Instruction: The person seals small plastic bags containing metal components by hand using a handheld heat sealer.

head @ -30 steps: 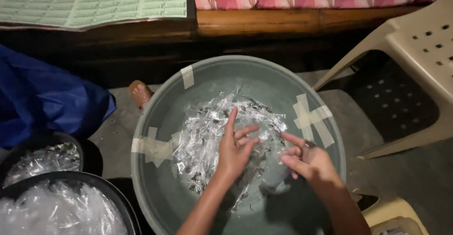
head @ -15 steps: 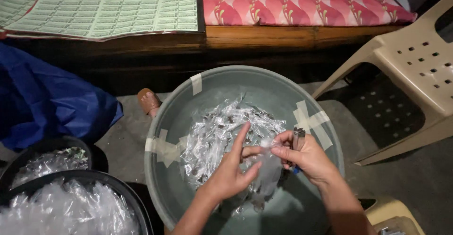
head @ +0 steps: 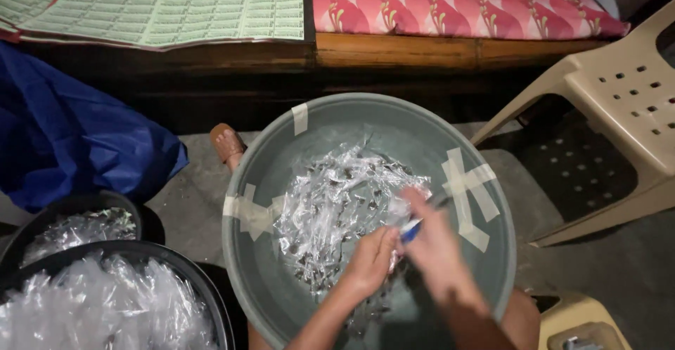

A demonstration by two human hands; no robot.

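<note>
Left hand (head: 371, 260) pinching a clear plastic packet (head: 398, 213), right hand (head: 430, 241) blurred, gripping a blue-tipped tool (head: 411, 231); both over the taped grey basin (head: 485, 280)

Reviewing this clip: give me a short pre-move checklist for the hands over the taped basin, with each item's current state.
1. Left hand on the clear plastic packets: ok, fingers rest at the pile's near edge.
2. Right hand has a grip on a small blue-tipped item: cannot tell, blurred.
3. Packets inside the grey basin: ok.
4. Tape patches on the basin wall stuck down: ok.
5. Black tubs of packets clear of both hands: ok.
</note>
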